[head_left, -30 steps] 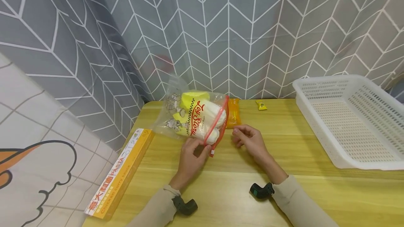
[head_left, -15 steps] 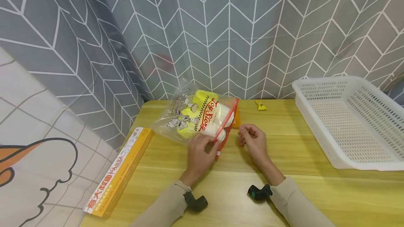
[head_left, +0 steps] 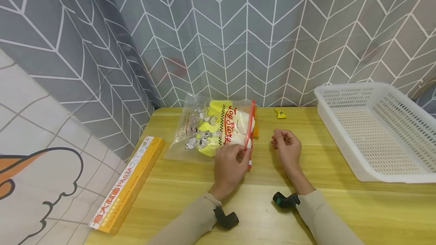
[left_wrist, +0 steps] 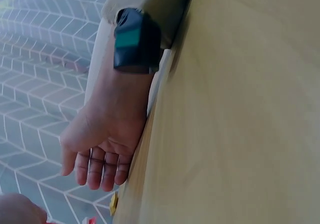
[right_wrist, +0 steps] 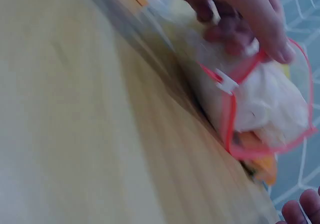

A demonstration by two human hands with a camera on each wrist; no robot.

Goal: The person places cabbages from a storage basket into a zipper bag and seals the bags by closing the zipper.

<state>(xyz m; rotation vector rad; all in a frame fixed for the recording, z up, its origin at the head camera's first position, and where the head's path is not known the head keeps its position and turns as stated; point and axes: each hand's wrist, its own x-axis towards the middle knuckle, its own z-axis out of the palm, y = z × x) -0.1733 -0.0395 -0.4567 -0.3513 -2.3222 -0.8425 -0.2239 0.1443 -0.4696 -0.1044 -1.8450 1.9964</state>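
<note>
A clear zip bag (head_left: 192, 129) with red "Toy Story" print and cartoon figures lies on the wooden table. Inside it are something yellow (head_left: 211, 124) and soft-looking white things. My left hand (head_left: 229, 165) pinches the near corner of the bag by its red-edged mouth. In the right wrist view that mouth gapes, and a white slider (right_wrist: 227, 82) sits close to the left hand's fingers. To the right of the bag, my right hand (head_left: 288, 150) holds nothing, its fingers loosely curled. An orange packet (head_left: 256, 124) lies partly hidden behind the bag's mouth.
On the left, along the table edge, lies a long orange and white pasta box (head_left: 127, 186). A white plastic basket (head_left: 345, 143) stands at the right. Near the back edge sits a small yellow wrapped packet (head_left: 280, 113). A grey patterned curtain (head_left: 235, 41) hangs behind.
My left hand has moved right, drawing the bag along and turning it, so it covers more of the orange packet. My right hand has shifted right, away from the bag.
</note>
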